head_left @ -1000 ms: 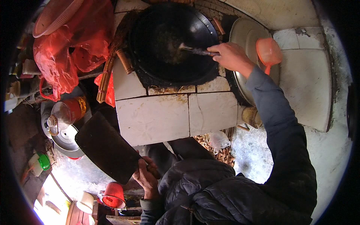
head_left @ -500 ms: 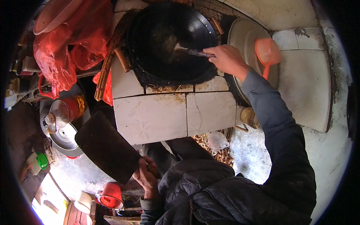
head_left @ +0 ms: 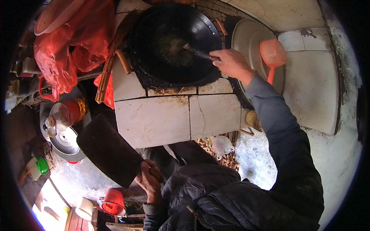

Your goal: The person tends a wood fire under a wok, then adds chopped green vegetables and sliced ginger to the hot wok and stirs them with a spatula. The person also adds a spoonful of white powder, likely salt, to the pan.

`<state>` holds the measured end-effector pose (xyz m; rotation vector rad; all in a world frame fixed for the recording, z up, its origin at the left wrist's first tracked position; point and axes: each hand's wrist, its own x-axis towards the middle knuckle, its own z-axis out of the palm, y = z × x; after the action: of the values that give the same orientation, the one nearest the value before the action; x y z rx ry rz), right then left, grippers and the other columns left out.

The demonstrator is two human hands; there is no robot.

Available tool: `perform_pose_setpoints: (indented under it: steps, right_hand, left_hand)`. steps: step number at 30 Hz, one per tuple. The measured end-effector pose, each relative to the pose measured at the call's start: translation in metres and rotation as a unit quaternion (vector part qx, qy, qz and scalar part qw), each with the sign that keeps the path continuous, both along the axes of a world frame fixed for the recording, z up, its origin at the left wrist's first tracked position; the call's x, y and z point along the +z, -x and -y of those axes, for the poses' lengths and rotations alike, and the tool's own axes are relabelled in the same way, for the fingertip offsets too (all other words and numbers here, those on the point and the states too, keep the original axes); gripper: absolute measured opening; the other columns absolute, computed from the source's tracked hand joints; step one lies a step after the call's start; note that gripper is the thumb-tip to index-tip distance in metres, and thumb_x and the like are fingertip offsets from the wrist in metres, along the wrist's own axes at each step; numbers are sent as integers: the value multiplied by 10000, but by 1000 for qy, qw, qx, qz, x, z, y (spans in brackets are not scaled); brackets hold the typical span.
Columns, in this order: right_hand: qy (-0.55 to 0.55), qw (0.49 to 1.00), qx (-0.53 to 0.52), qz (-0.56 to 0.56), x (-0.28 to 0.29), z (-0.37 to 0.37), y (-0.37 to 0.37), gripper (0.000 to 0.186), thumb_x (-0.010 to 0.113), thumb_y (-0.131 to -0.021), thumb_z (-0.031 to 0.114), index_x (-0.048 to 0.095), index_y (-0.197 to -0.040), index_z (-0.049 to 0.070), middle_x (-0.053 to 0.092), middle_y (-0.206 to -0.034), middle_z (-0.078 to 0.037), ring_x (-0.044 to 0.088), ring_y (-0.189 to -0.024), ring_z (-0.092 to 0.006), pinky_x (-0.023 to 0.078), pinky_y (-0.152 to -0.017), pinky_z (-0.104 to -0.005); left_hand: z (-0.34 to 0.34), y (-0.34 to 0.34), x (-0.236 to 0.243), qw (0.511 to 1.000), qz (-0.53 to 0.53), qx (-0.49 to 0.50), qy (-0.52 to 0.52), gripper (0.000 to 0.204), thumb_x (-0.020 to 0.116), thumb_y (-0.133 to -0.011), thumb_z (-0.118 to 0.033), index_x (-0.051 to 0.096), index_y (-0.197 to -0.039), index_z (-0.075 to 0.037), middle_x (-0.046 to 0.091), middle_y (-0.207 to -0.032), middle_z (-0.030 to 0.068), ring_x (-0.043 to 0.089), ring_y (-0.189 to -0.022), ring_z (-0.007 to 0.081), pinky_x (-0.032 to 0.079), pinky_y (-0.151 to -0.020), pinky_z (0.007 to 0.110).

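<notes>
A dark wok (head_left: 154,63) sits in the tiled stove top, with a little greenish-brown food or liquid at its bottom. My right hand (head_left: 232,64) reaches over the wok's right rim, fingers closed round the handle of a spatula (head_left: 198,52). The spatula's far end dips toward the wok's middle, and its blade is mostly hidden there. Low on the left, my left hand (head_left: 149,178) grips a broad, dark, rectangular cleaver (head_left: 110,150) by its handle. The blade points up and left, away from the stove's front edge.
Right of the wok, a pale round lid (head_left: 250,40) has a pink dipper (head_left: 273,54) on it. A red plastic bag (head_left: 58,57) and a bundle of sticks (head_left: 104,81) are at left. Below stand an oil bottle (head_left: 63,114), a metal lid (head_left: 65,140) and a red bucket (head_left: 114,202).
The spatula's end has shifted slightly right in the wok, and its shiny blade shows less. Hardly any movement shows in my left hand and the cleaver.
</notes>
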<state>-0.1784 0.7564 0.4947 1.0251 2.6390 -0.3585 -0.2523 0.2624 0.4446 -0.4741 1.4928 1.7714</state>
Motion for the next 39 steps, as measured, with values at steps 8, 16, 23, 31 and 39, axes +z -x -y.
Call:
perform_pose_setpoints:
  steps: [8, 16, 23, 31, 39]
  right_hand:
    - [62, 996, -28, -63, -39, 4, 15, 441, 743, -973, 270, 718, -1378, 97, 770, -1231, -182, 730, -1126, -391, 564, -961, -447]
    - [79, 990, 55, 107, 64, -16, -6, 425, 734, -940, 236, 733, -1324, 55, 768, -1180, -212, 735, -1101, -379, 571, -938, -446]
    - [51, 996, -53, -47, -32, 3, 15, 421, 726, -975, 275, 720, -1336, 59, 763, -1199, -204, 727, -1112, -400, 567, -938, -462]
    - [39, 999, -12, -16, -4, 1, 4, 390, 732, -965, 280, 748, -1309, 99, 783, -1173, -156, 735, -1081, -390, 575, -922, -466]
    - [7, 999, -29, -17, -4, 10, 1, 408, 730, -977, 280, 733, -1333, 81, 782, -1181, -167, 749, -1081, -360, 576, -912, -437]
  left_hand:
    - [8, 1, -6, 999, -26, -29, -11, 500, 653, -1097, -261, 528, -1522, -30, 636, -842, 74, 490, -513, 83, 320, -450, 216]
    - [0, 3, -2, 1000, 6, 6, 12, 504, 648, -1095, -246, 518, -1536, -41, 634, -835, 68, 473, -499, 81, 316, -425, 220]
    - [4, 5, -5, 1000, -8, 1, 4, 508, 639, -1090, -210, 515, -1556, -50, 636, -842, 54, 483, -523, 73, 323, -443, 211]
    - [2, 4, -4, 999, 20, -10, 22, 485, 651, -1088, -249, 544, -1523, -63, 628, -809, 45, 473, -526, 67, 315, -466, 216]
    - [-4, 6, -8, 1000, -14, -17, 5, 492, 660, -1087, -264, 546, -1519, -58, 626, -792, 54, 468, -508, 70, 315, -458, 221]
